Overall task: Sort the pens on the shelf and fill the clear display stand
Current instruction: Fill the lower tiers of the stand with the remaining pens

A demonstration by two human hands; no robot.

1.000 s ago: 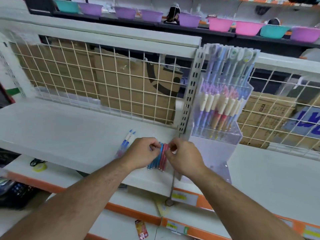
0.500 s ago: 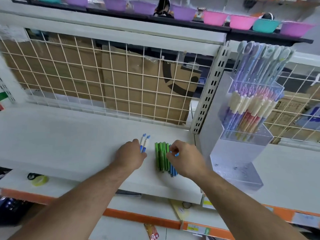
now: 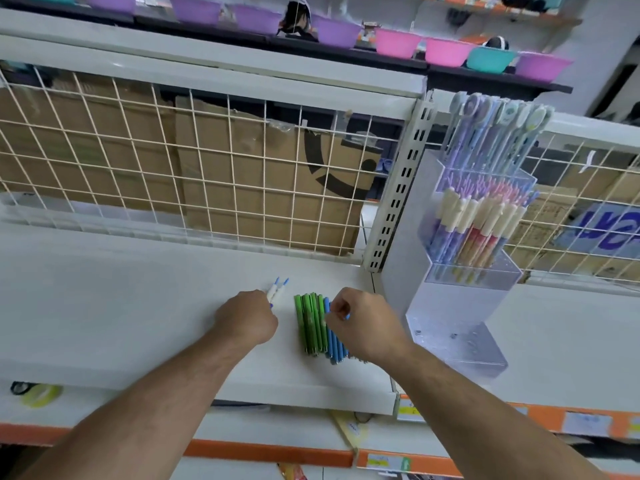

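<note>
The job looked partly done. The clear stand (image 3: 450,308) at the right of the shelf (image 3: 121,306) held tall pastel pens (image 3: 498,133) in its back tier and cream-capped pens (image 3: 474,223) in the middle one, while its lowest front tray (image 3: 462,353) appeared bare. Not yet sorted were green pens (image 3: 310,323) lying in a row on the shelf, with blue pens (image 3: 334,344) touching their right side. The right hand (image 3: 363,323) pinched the blue pens' tops — the left hand (image 3: 247,317) gripped two white pens (image 3: 277,289).
</note>
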